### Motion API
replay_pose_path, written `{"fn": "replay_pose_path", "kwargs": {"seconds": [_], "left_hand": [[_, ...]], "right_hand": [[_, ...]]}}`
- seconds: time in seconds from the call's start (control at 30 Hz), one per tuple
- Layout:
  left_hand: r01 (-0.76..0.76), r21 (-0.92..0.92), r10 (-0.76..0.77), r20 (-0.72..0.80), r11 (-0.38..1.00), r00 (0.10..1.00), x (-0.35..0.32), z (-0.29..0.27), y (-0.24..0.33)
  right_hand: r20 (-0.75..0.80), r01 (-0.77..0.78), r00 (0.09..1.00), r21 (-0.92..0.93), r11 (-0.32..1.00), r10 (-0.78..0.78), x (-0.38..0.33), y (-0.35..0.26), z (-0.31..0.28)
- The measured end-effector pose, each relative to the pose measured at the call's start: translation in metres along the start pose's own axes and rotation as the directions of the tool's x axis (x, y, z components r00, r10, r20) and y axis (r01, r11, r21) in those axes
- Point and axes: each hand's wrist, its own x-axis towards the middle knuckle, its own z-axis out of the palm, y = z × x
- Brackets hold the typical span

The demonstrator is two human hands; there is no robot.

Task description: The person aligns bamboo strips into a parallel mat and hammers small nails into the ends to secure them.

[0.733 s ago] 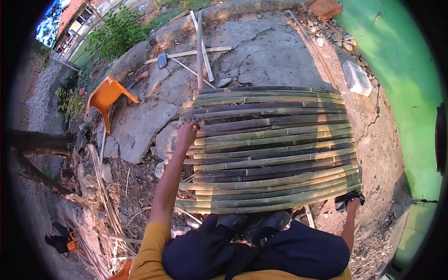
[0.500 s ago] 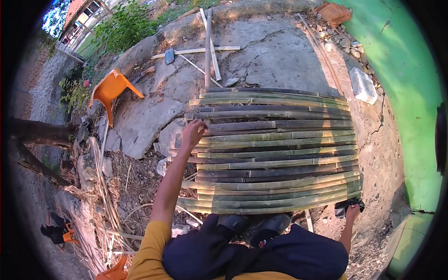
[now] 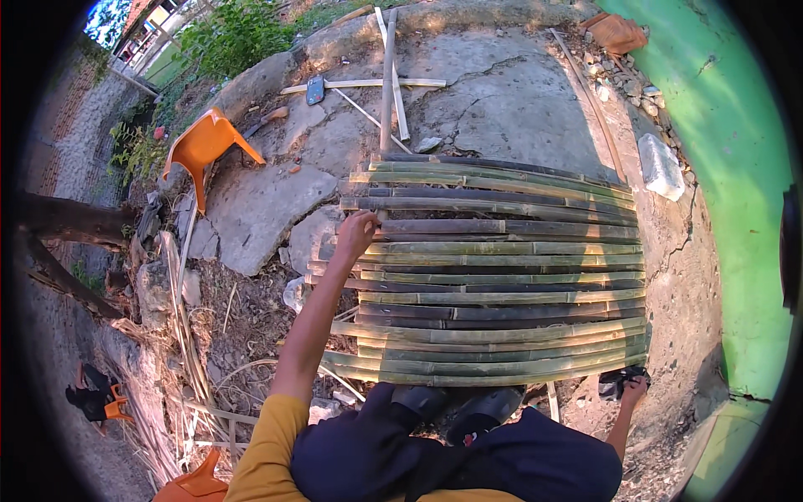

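Note:
Split bamboo slats (image 3: 502, 299), green and dark brown, lie side by side in front of me, their left ends uneven. My left hand (image 3: 358, 234) rests at the left end of a dark slat (image 3: 443, 226) in the upper half of the row. Its fingers are pinched together, and what they hold is too small to make out. Low on the right, by the nearest slat's end, my right hand (image 3: 634, 390) is closed at a crumpled black plastic bag (image 3: 613, 385); some of its fingers are hidden by the bag.
An orange plastic chair (image 3: 203, 146) stands at the left; part of another (image 3: 196, 484) shows below. Loose wooden strips (image 3: 393, 75) and a phone-like blue object (image 3: 315, 90) lie beyond the slats. A whitish block (image 3: 661, 167) sits near the green wall (image 3: 736, 167). Someone (image 3: 90, 393) sits far left.
My view has shifted slightly, so the scene sits a little further right. Both hands keep nearly the same places: the left at the slat's end, the right at the bag.

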Motion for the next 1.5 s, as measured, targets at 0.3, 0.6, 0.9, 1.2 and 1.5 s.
{"fn": "replay_pose_path", "kwargs": {"seconds": [0.3, 0.6, 0.9, 1.2, 1.5], "left_hand": [[0.050, -0.065, -0.053, -0.040, 0.997, 0.998, -0.006, 0.008, 0.018], [0.141, -0.291, -0.182, -0.121, 0.946, 0.976, -0.013, 0.019, 0.012], [0.194, -0.316, -0.277, -0.245, 0.929, 0.929, -0.023, 0.034, 0.014], [0.178, -0.366, -0.280, -0.247, 0.913, 0.927, -0.028, 0.025, 0.011], [0.362, -0.136, -0.386, -0.354, 0.922, 0.852, -0.058, 0.004, 0.040]], "right_hand": [[-0.039, 0.021, 0.999, 0.075, 0.997, -0.018, 0.030, 0.021, -0.043], [0.335, -0.205, 0.941, 0.464, 0.862, 0.044, 0.050, -0.123, -0.059], [0.787, 0.071, 0.454, 0.435, 0.898, -0.417, -0.062, -0.513, 0.044], [0.581, 0.150, 0.387, 0.727, 0.670, -0.716, -0.213, -0.667, 0.305], [0.342, 0.641, 0.463, 0.508, 0.575, -0.818, -0.236, -0.663, 0.363]]}}
